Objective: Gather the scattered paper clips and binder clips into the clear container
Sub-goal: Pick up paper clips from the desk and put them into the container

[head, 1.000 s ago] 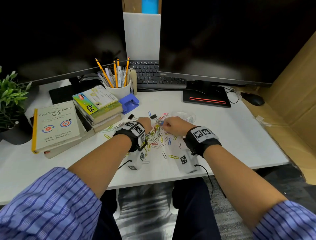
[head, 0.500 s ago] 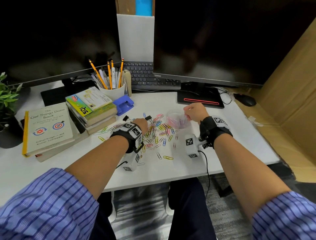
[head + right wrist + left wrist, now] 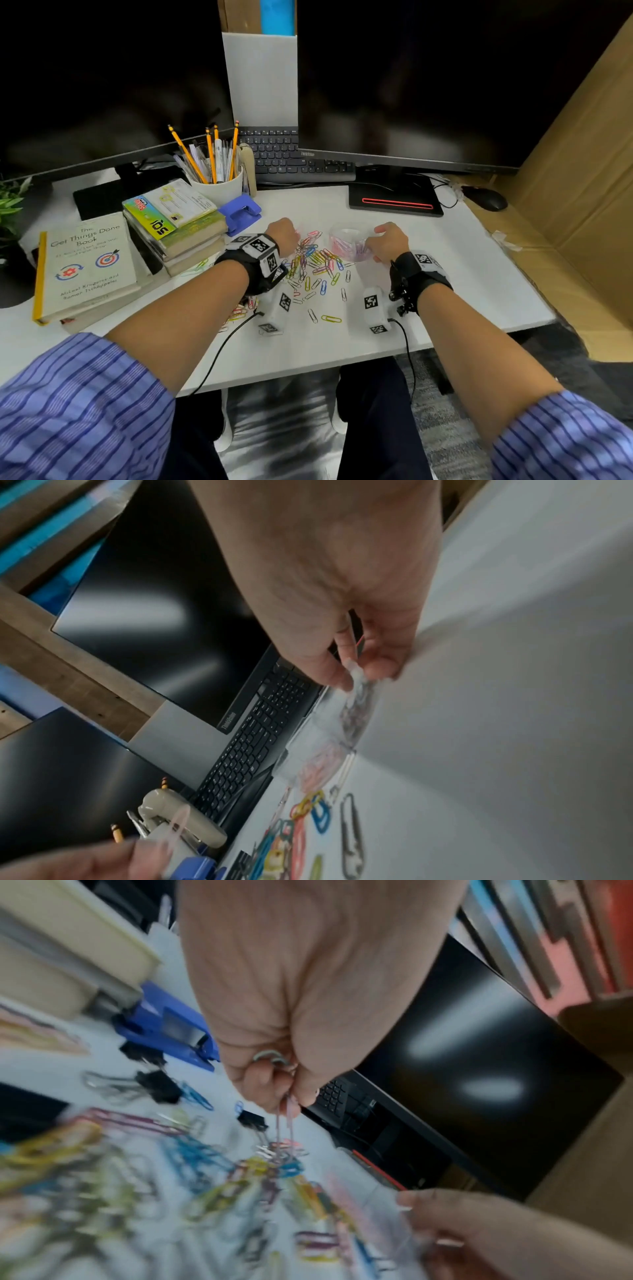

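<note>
Pinching pink clips [image 3: 286, 1123], apparently, left hand [image 3: 291, 993] looks merely fisted overhead.

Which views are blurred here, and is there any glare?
Head view: mostly sharp, dark at the monitors. Left wrist view: paper clips up close smear with motion blur; glare streaks on the monitor. Right wrist view: the right hand and clear container are soft; glare on the monitor.

Left hand [image 3: 308, 988]: fingers curled, pinching a pink paper clip [image 3: 287, 1123] that dangles.
Below: blurred coloured paper clips [image 3: 205, 1164], 3 black binder clips [image 3: 158, 1086].
Lower right: right hand [image 3: 496, 1231] at the clear container [image 3: 377, 1210].
</note>
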